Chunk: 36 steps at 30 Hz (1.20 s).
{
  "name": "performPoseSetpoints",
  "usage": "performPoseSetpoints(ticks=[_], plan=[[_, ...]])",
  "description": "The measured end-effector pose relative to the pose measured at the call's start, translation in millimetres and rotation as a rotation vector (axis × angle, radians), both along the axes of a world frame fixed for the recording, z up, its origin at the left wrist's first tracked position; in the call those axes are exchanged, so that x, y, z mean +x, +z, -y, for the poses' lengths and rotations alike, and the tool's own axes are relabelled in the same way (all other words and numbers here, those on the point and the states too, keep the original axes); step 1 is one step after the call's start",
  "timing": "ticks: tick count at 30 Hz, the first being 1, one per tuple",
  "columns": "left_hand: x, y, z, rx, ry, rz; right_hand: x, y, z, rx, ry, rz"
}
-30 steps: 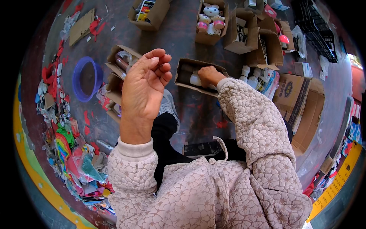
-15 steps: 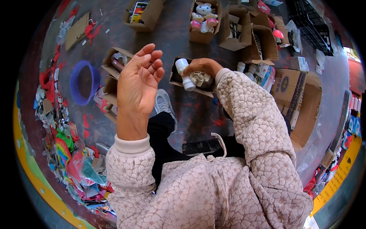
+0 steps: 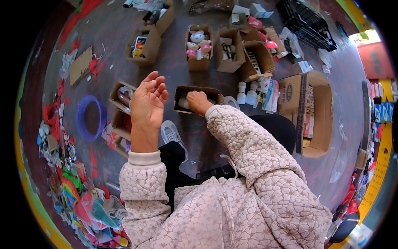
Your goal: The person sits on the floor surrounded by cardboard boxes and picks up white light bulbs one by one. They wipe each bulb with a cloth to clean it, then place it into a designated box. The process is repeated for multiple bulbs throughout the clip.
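Observation:
My right hand (image 3: pixel 198 102) reaches down into a small open cardboard box (image 3: pixel 180 91) in front of me. Its fingers are curled against a white plastic bottle (image 3: pixel 183 103), whose end shows beside the fingertips; the hand hides the rest. Raised to the left of that box, my left hand (image 3: pixel 148 108) is open, palm up with fingers loosely bent, and holds nothing. Under it, small cardboard boxes (image 3: pixel 121 124) stand in a row on the floor, partly covered by the hand and wrist.
White bottles (image 3: pixel 251 96) lie beside packets, near a large carton (image 3: pixel 290 93) at right. Beyond stand a box of rabbit figures (image 3: pixel 199 43), other cartons (image 3: pixel 230 52) and a black crate (image 3: pixel 304 23). A purple basin (image 3: pixel 90 118) and scraps (image 3: pixel 89 193) lie at left.
My right hand has gone left and lower into the small box, taking the white bottle with it. My left hand stays raised and open. The view has shifted.

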State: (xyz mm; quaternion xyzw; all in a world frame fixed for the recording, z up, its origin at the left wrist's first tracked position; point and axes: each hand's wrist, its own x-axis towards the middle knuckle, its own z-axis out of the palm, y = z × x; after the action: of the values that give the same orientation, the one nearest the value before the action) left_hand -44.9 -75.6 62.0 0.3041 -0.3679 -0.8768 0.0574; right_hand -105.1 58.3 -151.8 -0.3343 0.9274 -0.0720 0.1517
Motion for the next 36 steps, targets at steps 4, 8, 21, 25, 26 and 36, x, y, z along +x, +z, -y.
performPoseSetpoints(ticks=[4, 8, 21, 25, 26, 36], plan=[[-3.9, -3.8, 2.6, -0.015, 0.005, -0.039, -46.0, 105.9, -10.9, 0.013, 0.010, -0.003], [8.2, -5.6, -12.2, -0.117, -0.073, -0.043, -83.9, 244.4, -90.5, -0.202, -0.085, -0.085], [101.7, -23.3, -140.3, -0.548, -0.631, -0.157, 122.3, 217.3, -379.5, -0.435, -0.406, 0.022], [110.9, -34.7, -140.5, -0.566, -0.725, -0.162, 145.0, 218.5, -341.0, -0.483, -0.442, 0.099], [112.5, -35.7, -139.8, -0.555, -0.706, -0.159, 142.2, 221.6, -332.3, -0.493, -0.441, 0.111], [102.7, -64.1, -118.8, -0.713, -0.418, -0.056, 110.5, 186.3, -250.1, -0.787, -0.386, 0.282]])
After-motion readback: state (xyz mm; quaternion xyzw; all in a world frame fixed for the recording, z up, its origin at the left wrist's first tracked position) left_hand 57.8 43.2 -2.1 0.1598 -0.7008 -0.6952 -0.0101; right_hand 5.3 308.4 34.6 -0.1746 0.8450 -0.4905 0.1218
